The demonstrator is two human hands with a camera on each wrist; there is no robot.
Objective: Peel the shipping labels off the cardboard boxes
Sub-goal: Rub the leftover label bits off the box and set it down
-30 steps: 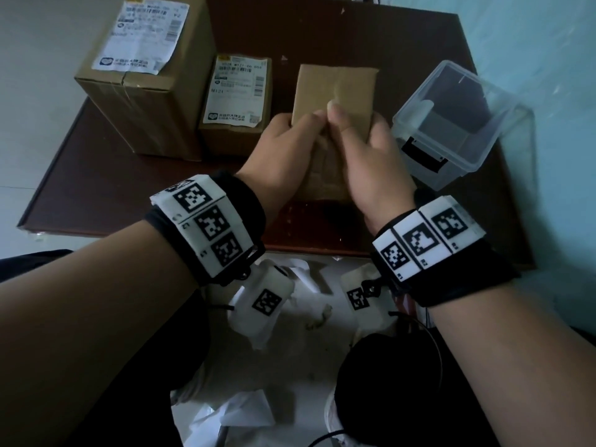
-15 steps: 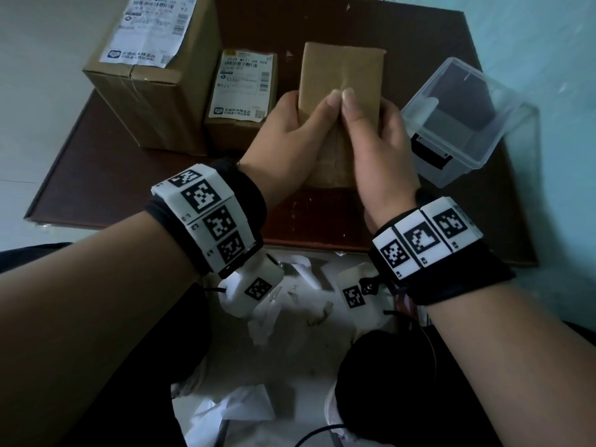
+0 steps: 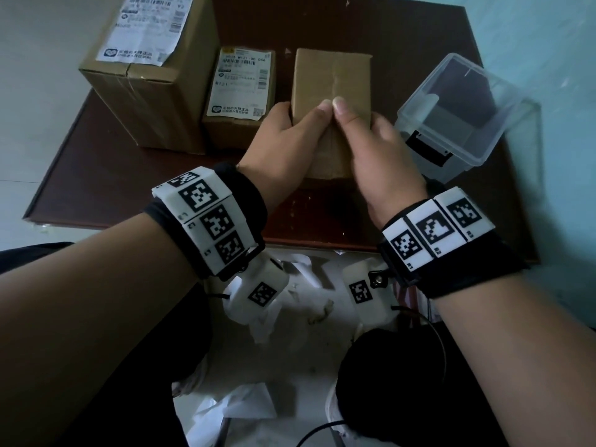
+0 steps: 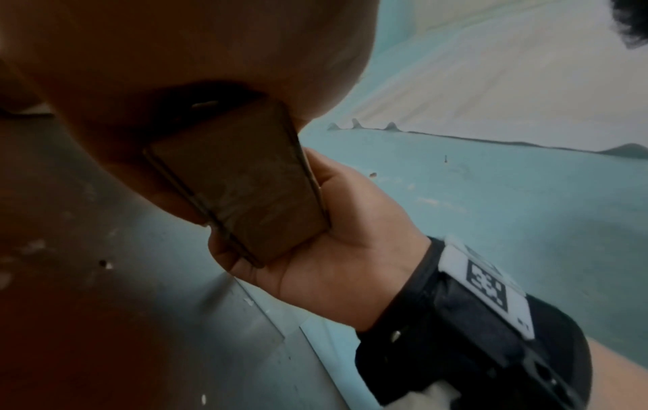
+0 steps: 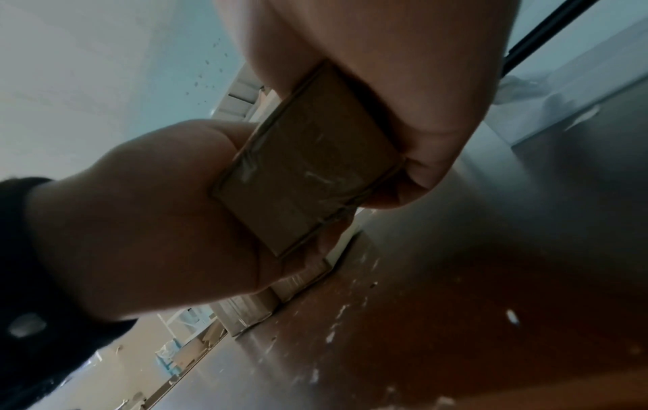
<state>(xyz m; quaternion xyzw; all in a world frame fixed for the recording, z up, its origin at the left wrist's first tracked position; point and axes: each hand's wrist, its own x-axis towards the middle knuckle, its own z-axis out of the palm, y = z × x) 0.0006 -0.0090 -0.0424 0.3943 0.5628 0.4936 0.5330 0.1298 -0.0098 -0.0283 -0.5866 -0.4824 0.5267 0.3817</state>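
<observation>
I grip the small plain brown cardboard box (image 3: pixel 332 101) in both hands, left hand (image 3: pixel 283 146) and right hand (image 3: pixel 377 150); its visible faces look bare, so next I take a labelled box.

Small cardboard box (image 4: pixel 242 180) end-on, right hand (image 4: pixel 336 249) gripping it, dark table (image 4: pixel 122 319) below

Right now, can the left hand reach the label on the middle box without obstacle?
Probably not yet: the left hand grips the plain box together with the right hand. The label lies uncovered just beside it.

Head down; wrists close (dim, perhaps upward)
</observation>
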